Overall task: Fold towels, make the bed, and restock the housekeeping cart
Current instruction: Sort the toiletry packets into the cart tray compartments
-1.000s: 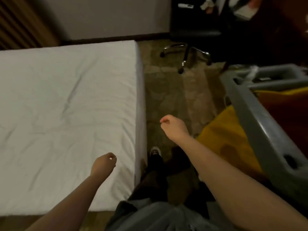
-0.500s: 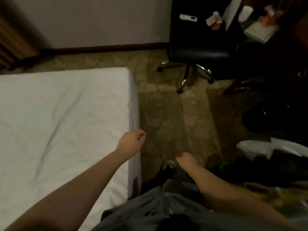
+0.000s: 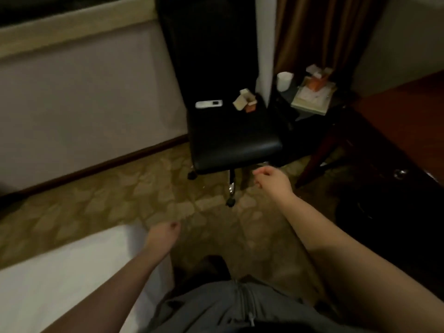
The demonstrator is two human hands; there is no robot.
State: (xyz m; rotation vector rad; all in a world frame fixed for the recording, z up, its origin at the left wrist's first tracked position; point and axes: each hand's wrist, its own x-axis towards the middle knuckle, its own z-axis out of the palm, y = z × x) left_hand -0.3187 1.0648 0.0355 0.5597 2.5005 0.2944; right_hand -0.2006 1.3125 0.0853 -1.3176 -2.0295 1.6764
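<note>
Hands first: both bare, both empty, fingers loosely curled, well apart from each other. Left hand (image 3: 163, 236) hangs left of the chair (image 3: 230, 140) and nearer the person, right over the corner of the bed (image 3: 60, 272). Right hand (image 3: 274, 181) floats just in front of the chair's seat edge, touching nothing.

Now the bed. Only one white-sheeted corner shows, left of the chair and low in view, its side edge running back toward the person's legs. It lies left and down from both hands, so the left hand is plainly the nearer one; the right would have to cross the body. The mattress's long axis can't be read from a corner alone. No towels, no cart in sight.

Sweeping across: patterned carpet (image 3: 134, 188) fills the gap left of the chair. On the chair's seat lie a white remote (image 3: 208, 103) and some small boxes (image 3: 245, 103). Just right of the chair stands a low table (image 3: 287, 98) with a white cup (image 3: 284, 81) and a stack of papers (image 3: 312, 97), with a curtain (image 3: 312, 32) behind. Further right of the chair is dark wooden furniture (image 3: 389, 145).

My read: bed-making is the step within reach. The chair's wheeled base (image 3: 230, 188) sits near that corner and looks like the thing to bump if the person rounds it.
</note>
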